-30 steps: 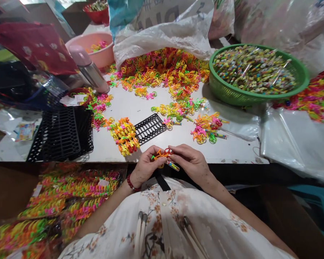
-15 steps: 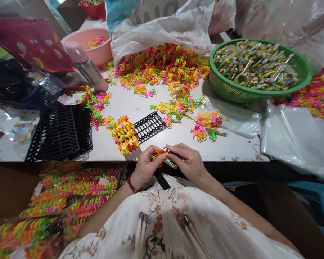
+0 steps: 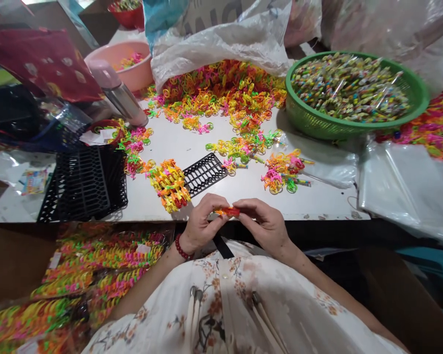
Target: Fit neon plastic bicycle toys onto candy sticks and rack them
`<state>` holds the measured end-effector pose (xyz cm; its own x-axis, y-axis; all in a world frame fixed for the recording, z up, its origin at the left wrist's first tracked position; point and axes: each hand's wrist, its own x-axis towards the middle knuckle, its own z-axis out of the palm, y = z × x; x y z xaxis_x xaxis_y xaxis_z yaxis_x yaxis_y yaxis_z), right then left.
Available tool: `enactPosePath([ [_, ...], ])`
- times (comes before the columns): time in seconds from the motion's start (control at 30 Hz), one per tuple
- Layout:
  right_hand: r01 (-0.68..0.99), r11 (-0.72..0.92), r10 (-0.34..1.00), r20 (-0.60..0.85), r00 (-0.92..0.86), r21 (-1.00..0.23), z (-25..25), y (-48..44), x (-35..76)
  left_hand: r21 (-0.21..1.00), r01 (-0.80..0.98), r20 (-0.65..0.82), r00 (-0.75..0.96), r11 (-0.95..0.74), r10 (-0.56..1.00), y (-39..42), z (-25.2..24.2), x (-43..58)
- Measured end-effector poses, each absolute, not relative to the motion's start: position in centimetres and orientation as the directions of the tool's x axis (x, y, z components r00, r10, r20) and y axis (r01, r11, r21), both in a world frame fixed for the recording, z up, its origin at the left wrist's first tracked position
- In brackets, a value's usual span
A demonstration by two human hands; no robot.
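My left hand (image 3: 201, 222) and my right hand (image 3: 263, 222) meet at the table's front edge, both pinched on a small orange and red plastic toy bicycle (image 3: 228, 212) held between them. Just beyond my hands lies a small black plastic grid rack (image 3: 204, 173), with a bundle of yellow, orange and red toy bicycles (image 3: 169, 185) stacked at its left end. A loose cluster of orange, pink and green toy bicycles with small candy tubes (image 3: 283, 172) lies to the right of the rack.
A big heap of bright toy bicycles (image 3: 221, 93) spills from a plastic sack. A green basket (image 3: 354, 129) of wrapped candy tubes stands at right, a pink bowl (image 3: 122, 56) and a steel flask (image 3: 122, 97) at left. Stacked black racks (image 3: 84, 183) sit front left. Packed bundles (image 3: 96, 268) lie below.
My hands have closed tighter over the toy bicycle and turned it; the small candy tube seen under my right fingers earlier is now hidden.
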<state>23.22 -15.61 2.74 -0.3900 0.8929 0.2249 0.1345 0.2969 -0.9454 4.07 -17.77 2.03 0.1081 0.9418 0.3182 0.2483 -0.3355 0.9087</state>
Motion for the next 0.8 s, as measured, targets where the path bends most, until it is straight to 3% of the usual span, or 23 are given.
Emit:
enactPosePath([
  [0.2,0.206,0.550,0.794,0.431,-0.429,-0.809,3.9,-15.6,23.6,0.846,0.284,0.439,0.107,-0.450,0.892,-17.9,1.8,3.9],
  [0.47,0.239,0.674,0.695,0.490,-0.526,-0.700,3.7,-15.7,23.6,0.863,0.310,0.390,0.097,-0.400,0.916,-18.2,2.0,3.9],
  [0.8,0.236,0.740,0.608,0.477,-0.634,-0.630,3.4,-16.0,23.9,0.701,0.356,0.527,0.326,-0.618,0.785,-18.0,3.2,3.0],
])
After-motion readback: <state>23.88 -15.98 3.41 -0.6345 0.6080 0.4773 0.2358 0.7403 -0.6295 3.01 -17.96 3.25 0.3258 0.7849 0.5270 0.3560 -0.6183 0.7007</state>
